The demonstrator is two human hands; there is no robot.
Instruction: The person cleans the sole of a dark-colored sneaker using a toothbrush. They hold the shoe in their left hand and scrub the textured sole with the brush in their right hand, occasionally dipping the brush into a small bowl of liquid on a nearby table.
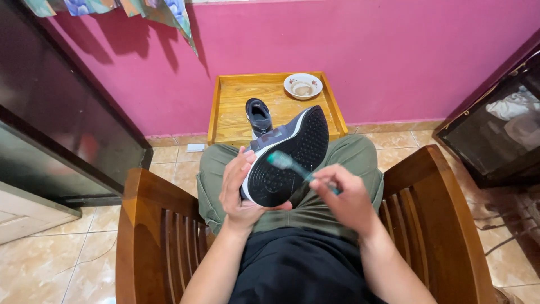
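Observation:
My left hand (237,188) grips a grey sneaker (292,149) by its side, over my lap, with the black sole turned up toward me. My right hand (346,197) holds a teal toothbrush (286,162) by its handle; the brush head rests on the middle of the sole. A second dark sneaker (259,117) stands on the low wooden tray table (228,107) in front of my knees. A white bowl (303,85) with brownish liquid sits at the tray's far right corner.
I sit in a wooden armchair with a slatted left armrest (163,231) and right armrest (433,214). A pink wall (365,56) stands behind the tray. A dark cabinet (62,112) is at left, a glass-fronted cabinet (500,129) at right. The floor is beige tile (50,259).

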